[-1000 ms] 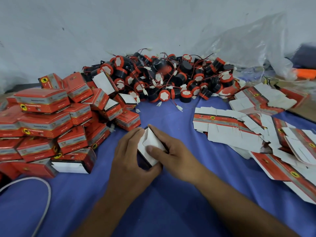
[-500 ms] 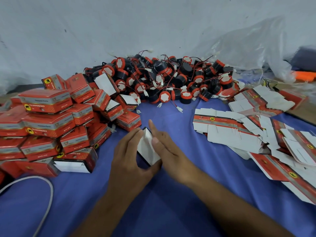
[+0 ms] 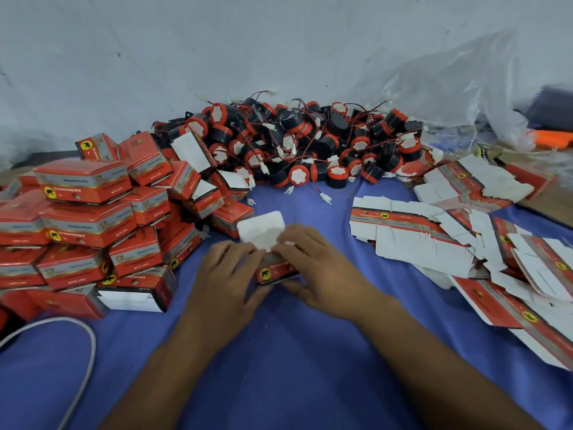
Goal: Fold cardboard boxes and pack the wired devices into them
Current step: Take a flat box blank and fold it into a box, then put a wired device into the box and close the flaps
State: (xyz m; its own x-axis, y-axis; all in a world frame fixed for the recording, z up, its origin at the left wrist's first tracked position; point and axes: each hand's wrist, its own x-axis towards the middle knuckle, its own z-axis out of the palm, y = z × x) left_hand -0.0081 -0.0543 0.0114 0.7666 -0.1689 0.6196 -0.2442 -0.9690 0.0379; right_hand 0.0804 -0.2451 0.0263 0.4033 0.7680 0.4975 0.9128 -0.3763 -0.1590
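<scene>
Hands close together on blue cloth, left hand and right hand each gripping one end of small red box lying crosswise between them, its white flap standing open, pointing away towards the heaped wired devices

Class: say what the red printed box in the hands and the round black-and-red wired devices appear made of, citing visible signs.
Red printed box: thin cardboard, glossy print outside, matt white folded flap. Round black-and-red wired devices: probably moulded plastic, smooth, slightly shiny.

Box partly hidden, orange object blurred
</scene>
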